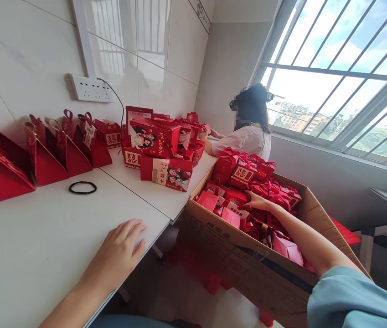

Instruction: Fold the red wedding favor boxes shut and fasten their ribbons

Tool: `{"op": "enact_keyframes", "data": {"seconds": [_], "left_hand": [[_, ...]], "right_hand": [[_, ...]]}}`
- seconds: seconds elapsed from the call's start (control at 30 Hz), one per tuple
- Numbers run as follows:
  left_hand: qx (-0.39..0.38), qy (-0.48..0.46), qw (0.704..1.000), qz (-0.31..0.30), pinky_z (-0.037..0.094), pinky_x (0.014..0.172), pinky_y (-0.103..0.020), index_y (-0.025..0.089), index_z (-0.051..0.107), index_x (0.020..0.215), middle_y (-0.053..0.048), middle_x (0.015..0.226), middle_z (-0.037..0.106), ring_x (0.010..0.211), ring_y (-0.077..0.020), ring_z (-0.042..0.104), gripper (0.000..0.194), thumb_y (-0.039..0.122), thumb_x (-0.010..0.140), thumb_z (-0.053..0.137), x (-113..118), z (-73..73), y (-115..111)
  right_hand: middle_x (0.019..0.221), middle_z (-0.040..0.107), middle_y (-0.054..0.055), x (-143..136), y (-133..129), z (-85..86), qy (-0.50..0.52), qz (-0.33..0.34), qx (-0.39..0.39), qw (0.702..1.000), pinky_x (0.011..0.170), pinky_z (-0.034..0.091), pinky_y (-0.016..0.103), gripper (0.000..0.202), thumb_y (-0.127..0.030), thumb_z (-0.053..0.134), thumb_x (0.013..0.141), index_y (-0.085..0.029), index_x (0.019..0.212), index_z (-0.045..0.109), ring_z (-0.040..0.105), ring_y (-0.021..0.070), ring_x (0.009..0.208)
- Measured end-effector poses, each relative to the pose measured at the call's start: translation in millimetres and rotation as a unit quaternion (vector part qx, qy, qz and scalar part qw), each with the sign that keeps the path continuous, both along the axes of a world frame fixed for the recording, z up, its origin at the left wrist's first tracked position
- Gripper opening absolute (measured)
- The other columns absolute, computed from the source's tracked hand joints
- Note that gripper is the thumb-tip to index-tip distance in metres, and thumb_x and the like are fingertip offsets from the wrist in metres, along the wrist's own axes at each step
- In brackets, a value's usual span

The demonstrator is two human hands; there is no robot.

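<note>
My left hand (121, 243) lies on the white table near its front edge, fingers loosely spread, with nothing in it. My right hand (258, 202) reaches into a large cardboard box (227, 241) full of red gift boxes. Its thumb and fingers are apart, next to a red gift box (237, 196) and a pale tag (237, 209). No box is visibly lifted; some fingertips are hidden. On the table stand stacked red gift boxes (155, 139) with cartoon couples, one lying in front (167, 173).
Triangular red bags with handles (77, 155) stand in a row along the tiled wall. A black hair tie (83, 187) lies on the table (43, 241). A power strip (90, 89) is on the wall. Another person (244, 132) works at the far end by the barred window.
</note>
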State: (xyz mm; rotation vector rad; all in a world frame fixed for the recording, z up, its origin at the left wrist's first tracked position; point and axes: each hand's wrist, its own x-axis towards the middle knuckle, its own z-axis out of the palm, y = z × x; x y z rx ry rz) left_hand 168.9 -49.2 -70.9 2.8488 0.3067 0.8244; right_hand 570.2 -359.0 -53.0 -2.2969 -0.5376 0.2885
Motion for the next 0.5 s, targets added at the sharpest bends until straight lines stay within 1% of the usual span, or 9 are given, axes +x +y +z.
{"op": "enact_keyframes", "data": {"seconds": [0.07, 0.17, 0.23, 0.3, 0.37, 0.43, 0.47, 0.5], "left_hand": [[-0.006, 0.003, 1.0, -0.002, 0.057, 0.084, -0.041, 0.018, 0.068, 0.1, -0.011, 0.108, 0.072, 0.1, -0.0271, 0.068, 0.036, 0.033, 0.09, 0.038, 0, 2.5, -1], [-0.011, 0.013, 1.0, -0.004, 0.057, 0.084, -0.042, 0.017, 0.068, 0.1, -0.012, 0.108, 0.071, 0.1, -0.0278, 0.068, 0.036, 0.032, 0.089, 0.037, -2, 5.5, -3], [-0.016, 0.014, 1.0, -0.005, 0.057, 0.085, -0.042, 0.017, 0.068, 0.1, -0.011, 0.109, 0.071, 0.101, -0.028, 0.068, 0.035, 0.031, 0.089, 0.038, -2, 6.1, -3], [-0.026, 0.01, 1.0, -0.009, 0.057, 0.085, -0.042, 0.018, 0.068, 0.099, -0.011, 0.108, 0.071, 0.101, -0.0276, 0.068, 0.034, 0.03, 0.088, 0.039, -3, 6.7, -3], [-0.039, 0.006, 0.999, -0.013, 0.057, 0.086, -0.042, 0.018, 0.068, 0.101, -0.011, 0.108, 0.071, 0.1, -0.0272, 0.068, 0.033, 0.03, 0.088, 0.04, -3, 9.4, -3], [-0.064, -0.004, 0.998, -0.011, 0.056, 0.089, -0.044, 0.018, 0.066, 0.103, -0.012, 0.11, 0.069, 0.102, -0.0277, 0.067, 0.033, 0.031, 0.088, 0.04, -3, 16.8, -6], [-0.088, -0.013, 0.996, -0.007, 0.055, 0.092, -0.045, 0.018, 0.065, 0.105, -0.012, 0.113, 0.068, 0.105, -0.0282, 0.066, 0.033, 0.033, 0.088, 0.041, -4, 22.6, -10], [-0.123, -0.026, 0.992, -0.002, 0.053, 0.095, -0.047, 0.018, 0.063, 0.107, -0.012, 0.116, 0.066, 0.109, -0.0287, 0.064, 0.033, 0.036, 0.088, 0.042, -5, 29.5, -14]], "right_hand": [[0.128, 0.058, 0.011, -6, -1, 7.7, -0.03, -0.005, -0.007, 1.0, 0.105, 0.041, 0.052, 0.037, -0.024, 0.068, 0.085, -0.015, 0.12, 0.058, 0.054, 0.0272, 0.12], [0.136, 0.051, 0.015, -17, -1, 25.4, -0.09, -0.017, -0.026, 0.995, 0.111, 0.034, 0.054, 0.059, -0.02, 0.073, 0.073, -0.016, 0.127, 0.051, 0.045, 0.0333, 0.129], [0.14, 0.044, 0.018, -27, 2, 43.5, -0.139, -0.02, -0.044, 0.989, 0.113, 0.031, 0.054, 0.075, -0.02, 0.075, 0.064, -0.016, 0.133, 0.045, 0.04, 0.0378, 0.133], [0.143, 0.04, 0.019, -41, 8, 66.8, -0.191, -0.004, -0.06, 0.98, 0.113, 0.029, 0.056, 0.084, -0.022, 0.075, 0.06, -0.017, 0.137, 0.041, 0.039, 0.0415, 0.132], [0.143, 0.041, 0.018, -63, 18, 92.8, -0.237, 0.032, -0.069, 0.968, 0.113, 0.027, 0.058, 0.089, -0.025, 0.076, 0.059, -0.019, 0.14, 0.038, 0.04, 0.0435, 0.13], [0.14, 0.046, 0.016, -93, 32, 117.5, -0.279, 0.084, -0.072, 0.954, 0.113, 0.026, 0.056, 0.094, -0.031, 0.077, 0.06, -0.021, 0.143, 0.034, 0.043, 0.0416, 0.129], [0.138, 0.049, 0.015, -111, 40, 128.2, -0.303, 0.122, -0.075, 0.942, 0.111, 0.029, 0.056, 0.099, -0.033, 0.078, 0.06, -0.023, 0.146, 0.03, 0.046, 0.0407, 0.127], [0.137, 0.049, 0.017, -131, 49, 137.4, -0.359, 0.178, -0.098, 0.911, 0.106, 0.033, 0.059, 0.102, -0.039, 0.077, 0.062, -0.021, 0.148, 0.025, 0.049, 0.0419, 0.123]]}}
